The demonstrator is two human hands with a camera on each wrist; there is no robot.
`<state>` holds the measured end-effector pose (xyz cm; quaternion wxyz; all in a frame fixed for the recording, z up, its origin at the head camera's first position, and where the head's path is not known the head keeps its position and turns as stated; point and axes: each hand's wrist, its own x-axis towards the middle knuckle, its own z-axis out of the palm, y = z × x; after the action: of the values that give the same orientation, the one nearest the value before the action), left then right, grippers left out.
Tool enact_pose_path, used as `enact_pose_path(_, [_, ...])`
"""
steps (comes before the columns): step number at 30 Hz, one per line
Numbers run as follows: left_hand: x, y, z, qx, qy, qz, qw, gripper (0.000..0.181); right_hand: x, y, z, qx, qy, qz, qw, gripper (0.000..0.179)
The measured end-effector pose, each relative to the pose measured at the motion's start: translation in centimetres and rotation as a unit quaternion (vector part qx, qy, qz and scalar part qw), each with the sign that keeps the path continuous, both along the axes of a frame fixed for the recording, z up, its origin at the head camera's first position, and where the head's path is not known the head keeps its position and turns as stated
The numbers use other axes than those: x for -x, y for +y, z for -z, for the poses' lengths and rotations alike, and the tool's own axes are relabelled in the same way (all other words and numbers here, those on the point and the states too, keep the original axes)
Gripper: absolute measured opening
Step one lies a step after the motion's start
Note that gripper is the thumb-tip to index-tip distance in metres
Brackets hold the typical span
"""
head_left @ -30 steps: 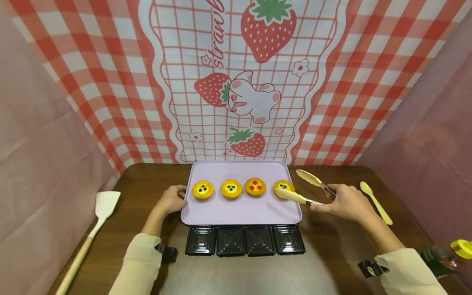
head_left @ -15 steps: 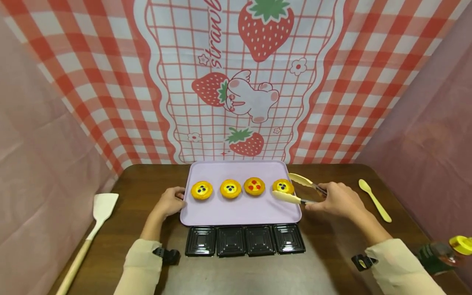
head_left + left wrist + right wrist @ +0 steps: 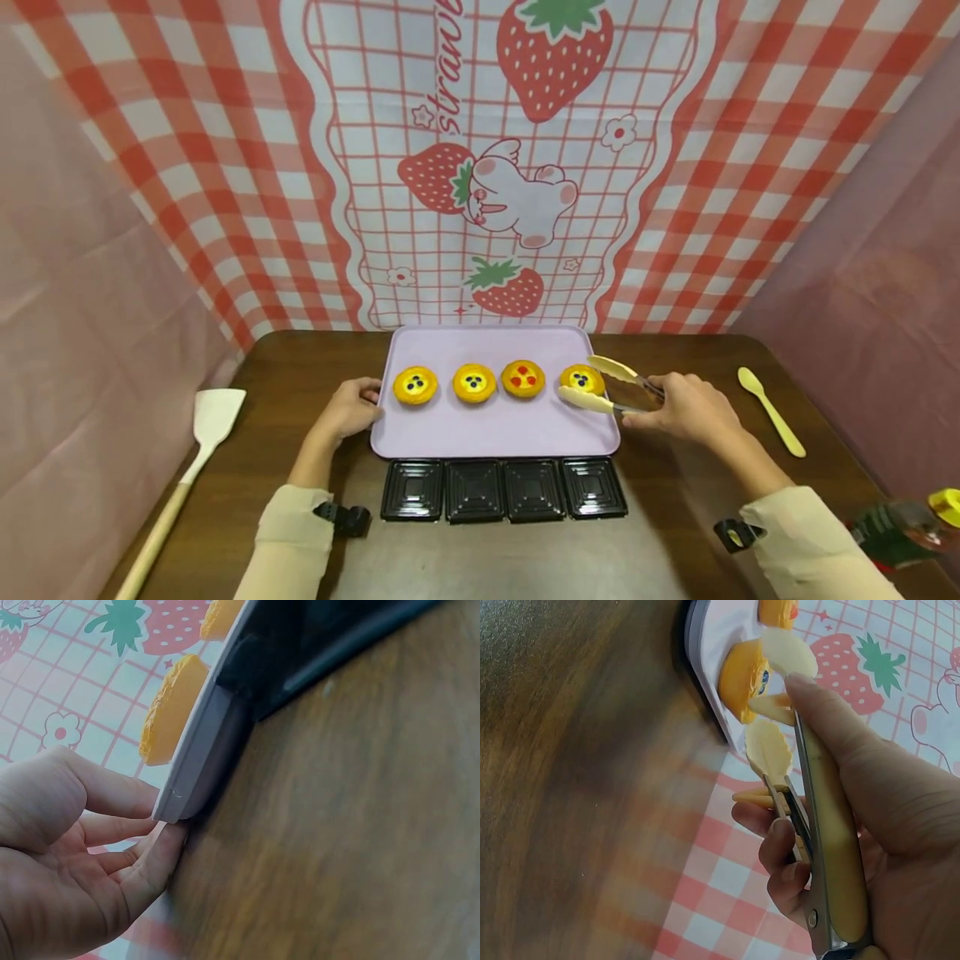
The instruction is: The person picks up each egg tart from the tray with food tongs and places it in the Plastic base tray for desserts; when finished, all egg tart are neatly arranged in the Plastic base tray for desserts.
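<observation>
Facing the rightmost tart (image 3: 582, 380) from its right side, a pair of tongs (image 3: 587, 400) is being held out by the right hand (image 3: 686, 408). The fingers of this hand are being curled round the two arms of the tongs, with the thumb being laid along one of them. The rightmost tart is being carried near the right end of the lilac tray (image 3: 450, 429), and it is lying to the left of these fingers. The tongs are being pointed leftward with tips standing apart — one is being seen across the near edge of the tart, the other beside its far right edge. Since the tart is round, no long axis is being offered; this bracketing is probably what is mattering most. By the left hand (image 3: 347, 408) the opposite rim of the tray is being pinched, fingers clamped on it, so the right hand is clearly standing nearer.

Part of the tart's near edge is being hidden by the near tip — whether the tips are touching it is not being shown. The bottle (image 3: 900, 533) and the spatula (image 3: 177, 497) are being cut off by the frame, and the worktop (image 3: 337, 810) is being blurred in the left wrist view.
</observation>
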<state>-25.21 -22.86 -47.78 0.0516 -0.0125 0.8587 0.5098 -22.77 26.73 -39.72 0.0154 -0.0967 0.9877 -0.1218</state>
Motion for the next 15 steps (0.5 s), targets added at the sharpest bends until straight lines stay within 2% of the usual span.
enact_pose_path(15, [0.07,-0.07,0.11,0.002,0.005,-0.008,1.0000,0.053,-0.05,-0.34,0.30,-0.003,-0.022,0.003,0.9998,0.066])
